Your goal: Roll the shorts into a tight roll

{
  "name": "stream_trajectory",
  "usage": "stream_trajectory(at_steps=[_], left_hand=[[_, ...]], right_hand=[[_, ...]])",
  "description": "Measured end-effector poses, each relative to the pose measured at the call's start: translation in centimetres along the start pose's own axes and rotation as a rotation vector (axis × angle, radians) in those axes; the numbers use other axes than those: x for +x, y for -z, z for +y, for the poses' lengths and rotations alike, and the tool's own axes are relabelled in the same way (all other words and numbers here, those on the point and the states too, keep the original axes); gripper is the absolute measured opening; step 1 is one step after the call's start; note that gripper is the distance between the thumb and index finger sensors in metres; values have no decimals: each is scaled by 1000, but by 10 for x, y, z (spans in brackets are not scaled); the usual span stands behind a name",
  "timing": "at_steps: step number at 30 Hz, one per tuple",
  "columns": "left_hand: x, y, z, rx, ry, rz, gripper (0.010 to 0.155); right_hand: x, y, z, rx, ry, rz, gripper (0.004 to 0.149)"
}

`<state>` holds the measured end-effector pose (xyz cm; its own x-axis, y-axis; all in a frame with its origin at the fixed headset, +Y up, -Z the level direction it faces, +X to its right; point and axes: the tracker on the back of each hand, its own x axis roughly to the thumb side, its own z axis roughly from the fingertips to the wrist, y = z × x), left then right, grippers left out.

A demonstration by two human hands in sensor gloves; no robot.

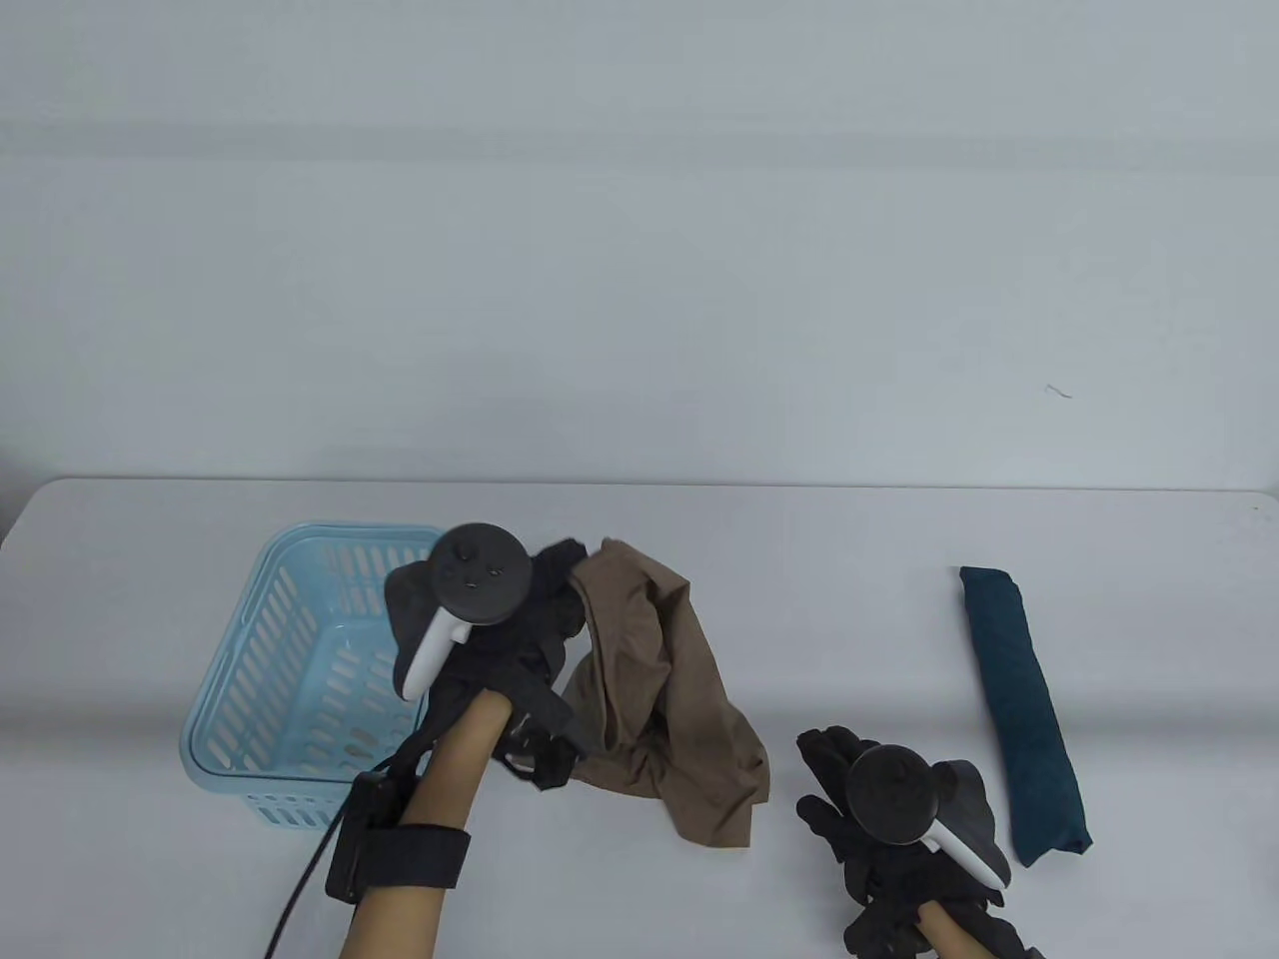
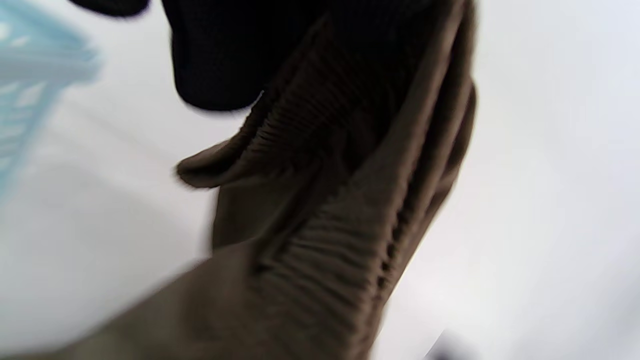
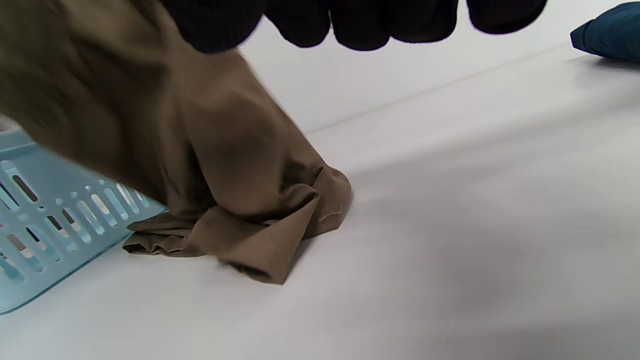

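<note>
A: Brown shorts (image 1: pixel 669 689) were gripped by the left hand (image 1: pixel 500 619) at the elastic waistband, lower part bunched on the table (image 1: pixel 699 519), at 3 o'clock of the blue basket (image 1: pixel 250 699).
B: Right hand (image 1: pixel 879 799)?
A: Fingers spread, holding nothing, at 3 o'clock of the shorts, short of the teal roll (image 1: pixel 1029 709).
B: Risk?
A: One-handed hold: cloth would likely land crumpled, so the roll could turn out loose; a hem might snag the basket.

Basket (image 1: pixel 300 689) at table (image 1: pixel 699 529) left, shorts (image 1: pixel 669 699) just right of it (lower end on tabletop), rolled cloth (image 1: pixel 1024 709) far right.
</note>
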<state>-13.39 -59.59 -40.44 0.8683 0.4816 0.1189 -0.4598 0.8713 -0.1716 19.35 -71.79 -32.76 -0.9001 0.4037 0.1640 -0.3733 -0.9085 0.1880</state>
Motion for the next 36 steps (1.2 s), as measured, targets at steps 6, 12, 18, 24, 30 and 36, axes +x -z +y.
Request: stream_trajectory(at_steps=[6,12,18,24,30,36], left_hand=[[-15,-7,-80,-227,477,-43,64],[-4,-23,-109,-167,561,-218,66],[12,-23,-140,-248,652,-344,69],[16,-4,-167,-264,756,-303,71],[12,16,-187,-279,839,-252,69],[15,25,-199,-218,892,-263,57]], right_hand=[[0,3,5,31,-9,-2,63],[5,4,10,57,-22,-13,63],[7,4,11,69,-29,-20,63],[8,3,12,76,-30,-25,63],[9,3,14,93,-37,-26,63],[9,3,16,110,-40,-22,63]])
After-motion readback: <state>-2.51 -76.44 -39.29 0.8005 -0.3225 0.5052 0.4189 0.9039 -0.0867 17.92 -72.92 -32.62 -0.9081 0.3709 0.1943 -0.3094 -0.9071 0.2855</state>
